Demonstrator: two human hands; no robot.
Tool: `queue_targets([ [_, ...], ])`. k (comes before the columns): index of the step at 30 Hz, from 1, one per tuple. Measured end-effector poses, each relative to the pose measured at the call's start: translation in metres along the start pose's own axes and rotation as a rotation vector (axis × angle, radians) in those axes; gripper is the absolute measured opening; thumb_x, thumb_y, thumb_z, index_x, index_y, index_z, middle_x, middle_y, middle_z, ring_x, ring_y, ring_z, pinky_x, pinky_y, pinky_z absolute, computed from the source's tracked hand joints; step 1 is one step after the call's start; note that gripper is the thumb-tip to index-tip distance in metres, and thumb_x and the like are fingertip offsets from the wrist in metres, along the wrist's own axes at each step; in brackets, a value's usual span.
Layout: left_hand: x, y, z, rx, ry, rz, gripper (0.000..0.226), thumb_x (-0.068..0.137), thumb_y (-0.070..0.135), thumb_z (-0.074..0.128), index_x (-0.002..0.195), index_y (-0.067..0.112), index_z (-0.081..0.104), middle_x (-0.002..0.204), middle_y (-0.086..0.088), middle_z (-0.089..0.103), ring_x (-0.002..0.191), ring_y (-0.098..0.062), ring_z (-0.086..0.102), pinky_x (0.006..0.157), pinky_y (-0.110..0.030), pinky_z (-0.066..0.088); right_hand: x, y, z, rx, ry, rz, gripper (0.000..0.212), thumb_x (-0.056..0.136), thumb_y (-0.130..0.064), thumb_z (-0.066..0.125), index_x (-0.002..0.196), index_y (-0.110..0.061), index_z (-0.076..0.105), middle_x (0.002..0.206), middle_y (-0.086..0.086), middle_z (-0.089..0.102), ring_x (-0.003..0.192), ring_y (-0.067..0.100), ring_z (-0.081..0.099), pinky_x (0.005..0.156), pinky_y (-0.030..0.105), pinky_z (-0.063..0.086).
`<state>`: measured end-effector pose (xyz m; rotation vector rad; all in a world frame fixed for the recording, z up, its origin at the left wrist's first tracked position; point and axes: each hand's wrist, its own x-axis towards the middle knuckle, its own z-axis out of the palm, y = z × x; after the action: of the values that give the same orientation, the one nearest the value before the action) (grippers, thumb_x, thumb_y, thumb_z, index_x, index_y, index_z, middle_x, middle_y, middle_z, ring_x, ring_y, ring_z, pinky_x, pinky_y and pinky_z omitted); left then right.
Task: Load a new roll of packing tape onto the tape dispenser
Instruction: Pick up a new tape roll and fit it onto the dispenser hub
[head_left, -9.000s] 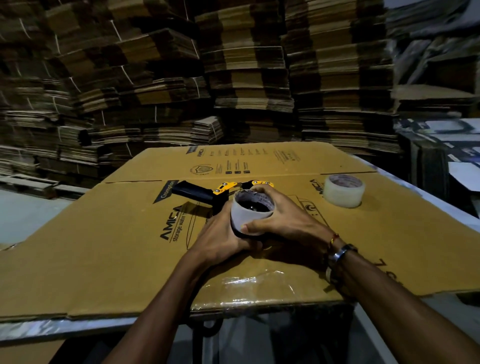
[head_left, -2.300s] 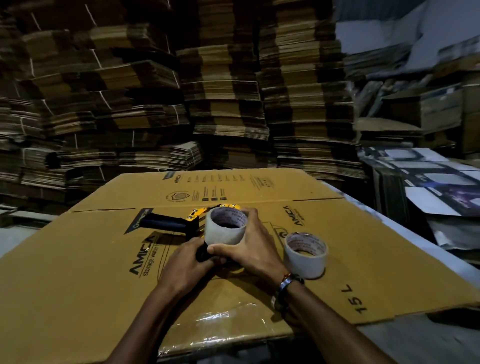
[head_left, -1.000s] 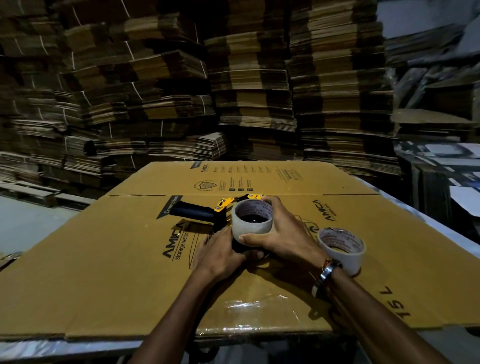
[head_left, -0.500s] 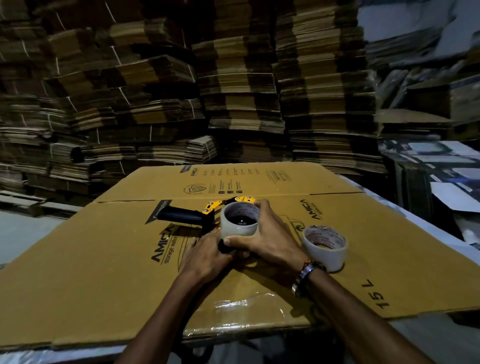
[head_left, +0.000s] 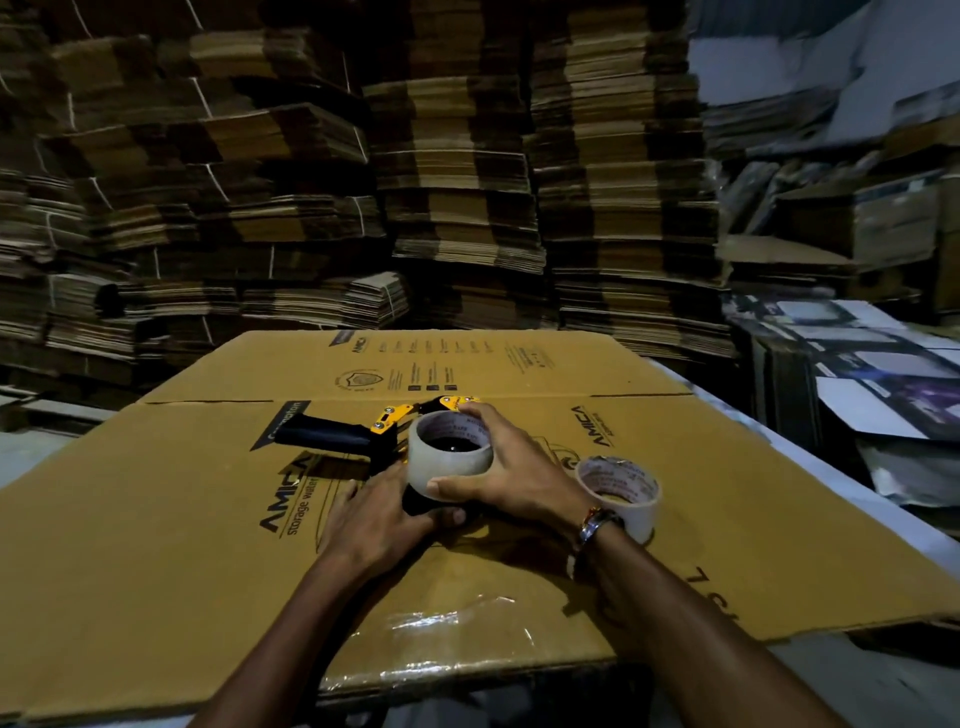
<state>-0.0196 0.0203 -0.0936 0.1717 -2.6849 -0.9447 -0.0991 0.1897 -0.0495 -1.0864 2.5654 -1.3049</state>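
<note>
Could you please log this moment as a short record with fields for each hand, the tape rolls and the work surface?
right hand: grips tape roll on tape dispenser
left hand: braces dispenser base beside the roll
second tape roll: standing loose near right wrist
surface: flattened cardboard box
background: stacked flat cartons

Your tabletop (head_left: 810, 447) carries a flattened cardboard box (head_left: 156, 545) printed "AMICA". On the cardboard lie the tape dispenser (head_left: 332, 436), handle pointing left, and a spare tape roll (head_left: 631, 486) standing on its side.
</note>
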Motion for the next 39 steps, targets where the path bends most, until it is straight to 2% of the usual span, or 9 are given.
queue_targets([
  [4, 0.0, 0.0, -0.002, -0.002, -0.02, 0.014, 0.101, 0.051, 0.087, 0.044, 0.135, 0.032, 0.052, 0.134, 0.007, 0.061, 0.121, -0.016, 0.056, 0.11, -0.05, 0.037, -0.002, -0.005, 0.004, -0.072, 0.04, -0.028, 0.095, 0.065, -0.055, 0.085, 0.143, -0.031, 0.035, 0.139, -0.008, 0.05, 0.121, 0.014, 0.053, 0.098, 0.032, 0.05],
  [11, 0.002, -0.007, -0.002, -0.017, -0.054, 0.028, 0.098, 0.054, 0.088, 0.044, 0.134, 0.033, 0.053, 0.134, 0.009, 0.06, 0.122, -0.013, 0.055, 0.113, -0.051, 0.033, -0.005, -0.008, 0.012, -0.089, 0.122, 0.003, 0.09, 0.066, -0.054, 0.084, 0.138, -0.03, 0.037, 0.138, -0.007, 0.048, 0.12, 0.016, 0.052, 0.094, 0.034, 0.052],
  [17, 0.0, -0.003, -0.004, 0.01, -0.046, 0.036, 0.101, 0.052, 0.087, 0.04, 0.136, 0.032, 0.05, 0.137, 0.008, 0.058, 0.125, -0.015, 0.052, 0.116, -0.048, 0.026, -0.006, -0.009, 0.014, -0.092, 0.117, 0.025, 0.09, 0.066, -0.055, 0.082, 0.138, -0.029, 0.035, 0.139, -0.004, 0.046, 0.123, 0.02, 0.05, 0.098, 0.042, 0.052],
  [23, 0.0, -0.005, -0.005, 0.071, -0.099, 0.032, 0.127, 0.039, 0.104, 0.029, 0.142, 0.03, 0.044, 0.147, 0.007, 0.05, 0.133, -0.015, 0.046, 0.12, -0.046, 0.017, -0.006, -0.011, 0.016, -0.123, 0.115, 0.032, 0.093, 0.064, -0.054, 0.083, 0.138, -0.029, 0.034, 0.136, -0.003, 0.046, 0.122, 0.021, 0.05, 0.098, 0.04, 0.051],
  [28, -0.003, -0.002, -0.007, 0.079, -0.095, 0.041, 0.107, 0.052, 0.089, 0.031, 0.142, 0.033, 0.043, 0.148, 0.009, 0.049, 0.135, -0.014, 0.044, 0.119, -0.045, 0.017, -0.005, -0.012, 0.016, -0.17, 0.102, 0.04, 0.098, 0.061, -0.061, 0.08, 0.14, -0.03, 0.031, 0.137, -0.002, 0.045, 0.122, 0.024, 0.05, 0.098, 0.045, 0.051],
  [32, -0.004, -0.003, -0.006, 0.06, -0.091, 0.04, 0.101, 0.056, 0.088, 0.036, 0.14, 0.034, 0.046, 0.143, 0.011, 0.053, 0.131, -0.011, 0.047, 0.118, -0.046, 0.019, -0.004, -0.011, 0.014, -0.157, 0.107, 0.016, 0.093, 0.062, -0.06, 0.081, 0.137, -0.03, 0.034, 0.137, -0.005, 0.046, 0.12, 0.019, 0.052, 0.096, 0.039, 0.052],
  [34, -0.003, -0.003, -0.006, 0.006, -0.074, 0.04, 0.088, 0.06, 0.084, 0.045, 0.135, 0.038, 0.051, 0.137, 0.013, 0.059, 0.126, -0.009, 0.052, 0.116, -0.049, 0.027, -0.006, -0.008, 0.014, -0.109, 0.132, 0.012, 0.084, 0.062, -0.06, 0.081, 0.13, -0.033, 0.04, 0.132, -0.008, 0.05, 0.115, 0.015, 0.054, 0.092, 0.036, 0.053],
  [37, -0.002, -0.005, -0.008, -0.087, -0.041, 0.065, 0.067, 0.064, 0.075, 0.06, 0.122, 0.042, 0.061, 0.121, 0.016, 0.067, 0.11, -0.007, 0.062, 0.102, -0.049, 0.045, -0.008, -0.005, 0.014, 0.019, 0.169, 0.035, 0.078, 0.055, -0.064, 0.08, 0.121, -0.038, 0.046, 0.124, -0.013, 0.057, 0.11, 0.011, 0.06, 0.09, 0.038, 0.056],
  [39, 0.0, -0.007, -0.007, -0.103, -0.046, 0.073, 0.065, 0.065, 0.074, 0.063, 0.12, 0.04, 0.064, 0.116, 0.016, 0.068, 0.104, -0.005, 0.064, 0.094, -0.045, 0.051, -0.009, -0.002, 0.014, 0.057, 0.167, 0.034, 0.077, 0.056, -0.062, 0.081, 0.12, -0.039, 0.047, 0.123, -0.013, 0.059, 0.109, 0.009, 0.061, 0.089, 0.038, 0.057],
])
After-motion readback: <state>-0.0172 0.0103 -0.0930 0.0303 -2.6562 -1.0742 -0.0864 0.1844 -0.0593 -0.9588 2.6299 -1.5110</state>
